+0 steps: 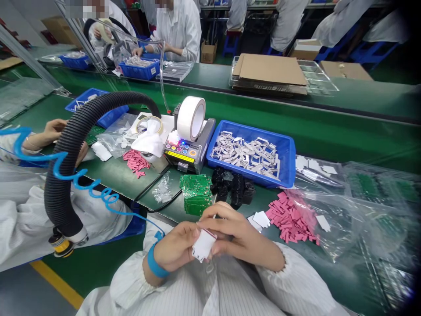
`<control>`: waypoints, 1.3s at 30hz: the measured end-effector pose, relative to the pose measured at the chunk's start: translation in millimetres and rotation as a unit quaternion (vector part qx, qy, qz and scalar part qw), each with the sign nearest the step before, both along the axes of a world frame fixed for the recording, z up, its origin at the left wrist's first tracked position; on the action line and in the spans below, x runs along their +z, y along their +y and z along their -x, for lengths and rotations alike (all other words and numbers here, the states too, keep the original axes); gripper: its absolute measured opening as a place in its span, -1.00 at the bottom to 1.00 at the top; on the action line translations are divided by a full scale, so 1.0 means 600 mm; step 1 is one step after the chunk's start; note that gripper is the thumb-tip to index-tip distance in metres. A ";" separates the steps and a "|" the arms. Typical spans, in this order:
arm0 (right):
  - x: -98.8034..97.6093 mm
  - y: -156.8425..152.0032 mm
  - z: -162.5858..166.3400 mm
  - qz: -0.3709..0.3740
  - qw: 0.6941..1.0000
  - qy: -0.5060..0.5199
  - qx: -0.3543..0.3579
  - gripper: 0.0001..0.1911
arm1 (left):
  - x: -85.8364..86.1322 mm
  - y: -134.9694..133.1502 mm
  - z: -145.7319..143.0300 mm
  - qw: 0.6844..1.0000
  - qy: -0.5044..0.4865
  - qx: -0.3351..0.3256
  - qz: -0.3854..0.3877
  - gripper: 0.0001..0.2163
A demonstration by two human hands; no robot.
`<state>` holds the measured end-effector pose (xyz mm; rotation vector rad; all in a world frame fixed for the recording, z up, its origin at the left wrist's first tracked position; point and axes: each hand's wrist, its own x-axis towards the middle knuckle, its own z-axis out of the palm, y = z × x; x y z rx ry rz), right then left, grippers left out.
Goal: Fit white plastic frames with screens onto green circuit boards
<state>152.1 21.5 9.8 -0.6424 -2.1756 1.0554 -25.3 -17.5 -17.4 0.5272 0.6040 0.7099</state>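
- The left hand (174, 246), with a bright blue wristband (156, 263) at its wrist, is closing on a small white notched paper-like piece (204, 245), pinching it from the side.
- The right hand (240, 232) is curling over the same piece, its fingertips (210, 224) pressing near the top edge; both hands are gripping it, and the work in hand is this close fingering of its edge.
- That piece is sitting between the hands, just above the white striped sleeves; a thin pinkish edge is showing along its top, though what that edge is made of is too small to tell.
- A stack of flat green circuit boards (197, 193) is lying at 12 o'clock from the hands, with ribbed black blocks (232, 186) just beside it at 1 o'clock.
- Loose pink rectangular strips (292, 217) are spilling at 2 o'clock, beside a clear plastic bag (345, 210) at 3 o'clock.
- A blue plastic tray (286, 162) holding grey metal frames is sitting at 1 o'clock, further out, next to a tape dispenser (187, 153) at 12 o'clock.
- A co-worker's hand (54, 129) is resting at 10 o'clock, behind a black corrugated hose (66, 153).
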 end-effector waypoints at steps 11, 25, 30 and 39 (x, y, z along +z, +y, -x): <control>0.028 0.004 0.002 -0.067 0.986 -0.122 -0.089 -0.66 | 0.044 0.005 0.043 0.858 0.336 0.136 -0.363 -0.67; -0.015 0.098 0.116 0.534 0.810 0.168 -0.174 -0.71 | -0.071 -0.041 0.171 0.861 0.119 0.472 0.149 -0.81; -0.046 0.124 0.149 0.609 0.704 0.244 -0.272 -0.74 | -0.102 -0.089 0.289 0.763 -0.039 0.602 0.232 -0.71; -0.040 0.131 0.182 0.602 0.666 0.289 -0.331 -0.70 | -0.072 -0.116 0.318 0.737 -0.055 0.622 0.261 -0.64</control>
